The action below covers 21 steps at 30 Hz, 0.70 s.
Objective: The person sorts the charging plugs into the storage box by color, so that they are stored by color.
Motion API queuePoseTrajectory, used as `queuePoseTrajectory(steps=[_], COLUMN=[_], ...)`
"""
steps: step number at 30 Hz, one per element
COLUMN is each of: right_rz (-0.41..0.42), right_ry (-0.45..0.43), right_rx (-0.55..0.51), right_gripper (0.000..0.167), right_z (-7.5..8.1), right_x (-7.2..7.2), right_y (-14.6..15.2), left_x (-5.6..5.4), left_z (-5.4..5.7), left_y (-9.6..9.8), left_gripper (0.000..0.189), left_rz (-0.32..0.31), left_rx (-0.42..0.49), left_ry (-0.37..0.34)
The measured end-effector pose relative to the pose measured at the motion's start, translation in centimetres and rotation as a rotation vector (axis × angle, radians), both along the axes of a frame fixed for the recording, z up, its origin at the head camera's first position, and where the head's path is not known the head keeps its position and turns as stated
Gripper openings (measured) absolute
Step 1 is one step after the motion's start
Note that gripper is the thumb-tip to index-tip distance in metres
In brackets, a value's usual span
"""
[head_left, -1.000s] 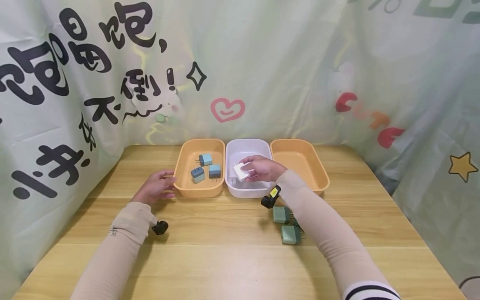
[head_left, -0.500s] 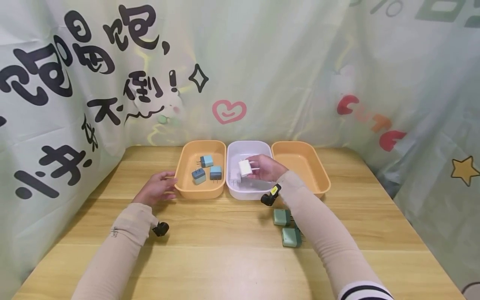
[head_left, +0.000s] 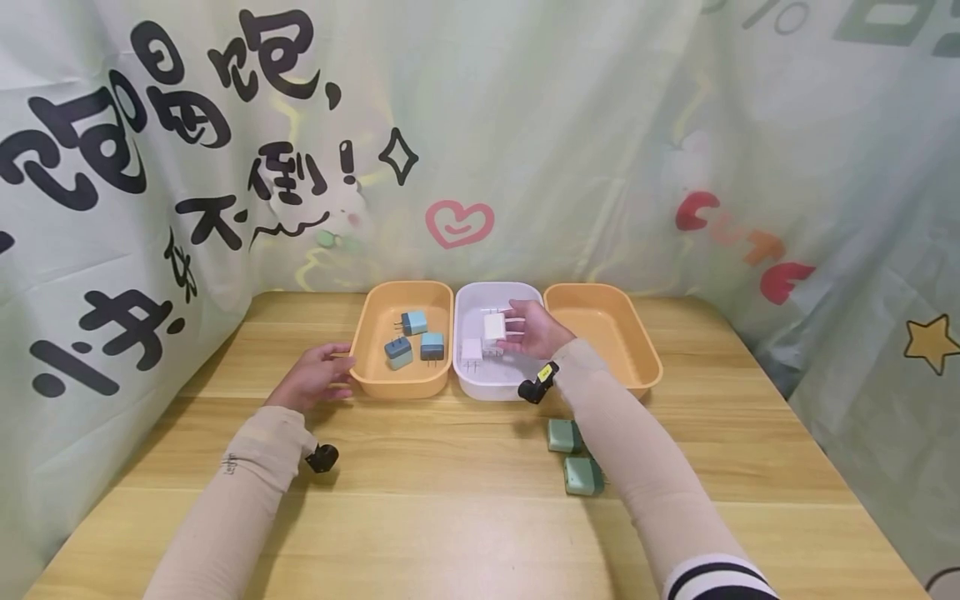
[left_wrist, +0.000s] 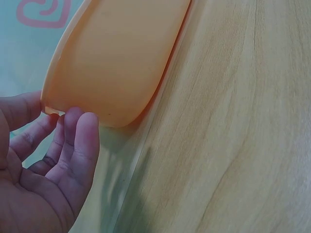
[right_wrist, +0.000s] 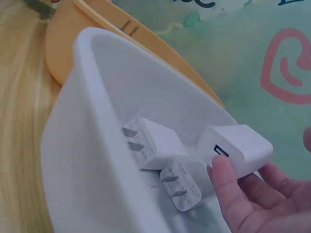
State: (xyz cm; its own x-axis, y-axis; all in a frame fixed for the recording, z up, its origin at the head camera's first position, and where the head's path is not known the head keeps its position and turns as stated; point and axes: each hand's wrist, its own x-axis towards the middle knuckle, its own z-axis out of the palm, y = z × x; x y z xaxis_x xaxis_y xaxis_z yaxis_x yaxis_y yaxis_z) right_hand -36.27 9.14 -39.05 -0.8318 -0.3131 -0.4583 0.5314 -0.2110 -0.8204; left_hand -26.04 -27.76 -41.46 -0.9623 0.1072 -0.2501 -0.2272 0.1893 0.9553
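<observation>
My left hand (head_left: 311, 379) is at the left side of the left orange tray (head_left: 358, 333). Its loosely bent fingertips (left_wrist: 86, 124) touch or nearly touch the tray's outer wall. Over the white middle tray (right_wrist: 104, 111) is my right hand (head_left: 538, 329). Its fingers touch a white USB charger (right_wrist: 238, 145), port facing the camera, while the thumb stands away from it in the right wrist view. Two more white chargers lie inside, prongs showing: one charger (right_wrist: 160, 143) and another charger (right_wrist: 181, 184). Whether the touched charger rests on anything is unclear.
Several blue chargers (head_left: 431, 345) lie in the left orange tray. Another orange tray (head_left: 596, 321) adjoins the white one on the right. Green chargers, one green charger (head_left: 582, 475) nearest, lie on the wooden table (head_left: 420, 517) beside my right forearm. A printed curtain (head_left: 570, 167) hangs behind.
My right hand has moved slightly right and back within the white tray, its fingers spreading around the white charger, which has turned. My left hand has stayed by the left orange tray.
</observation>
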Motion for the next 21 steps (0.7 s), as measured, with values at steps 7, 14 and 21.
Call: queuePoseTrajectory(steps=[7, 14, 21], right_rz=[-0.041, -0.086, -0.116], right_ry=[-0.045, -0.085, -0.095], right_rx=[-0.044, -0.085, -0.122], right_gripper=[0.055, 0.058, 0.059], right_z=[-0.2, -0.2, 0.0], right_x=[-0.7, -1.2, -1.4], right_y=[-0.1, -0.5, -0.9], left_x=[0.0, 0.0, 0.0], left_z=[-0.1, -0.2, -0.1], left_y=[0.0, -0.1, -0.1], left_gripper=[0.053, 0.053, 0.053], left_rz=[0.0, 0.001, -0.006], left_rx=[-0.007, -0.009, -0.013], left_ry=[0.005, -0.001, -0.004])
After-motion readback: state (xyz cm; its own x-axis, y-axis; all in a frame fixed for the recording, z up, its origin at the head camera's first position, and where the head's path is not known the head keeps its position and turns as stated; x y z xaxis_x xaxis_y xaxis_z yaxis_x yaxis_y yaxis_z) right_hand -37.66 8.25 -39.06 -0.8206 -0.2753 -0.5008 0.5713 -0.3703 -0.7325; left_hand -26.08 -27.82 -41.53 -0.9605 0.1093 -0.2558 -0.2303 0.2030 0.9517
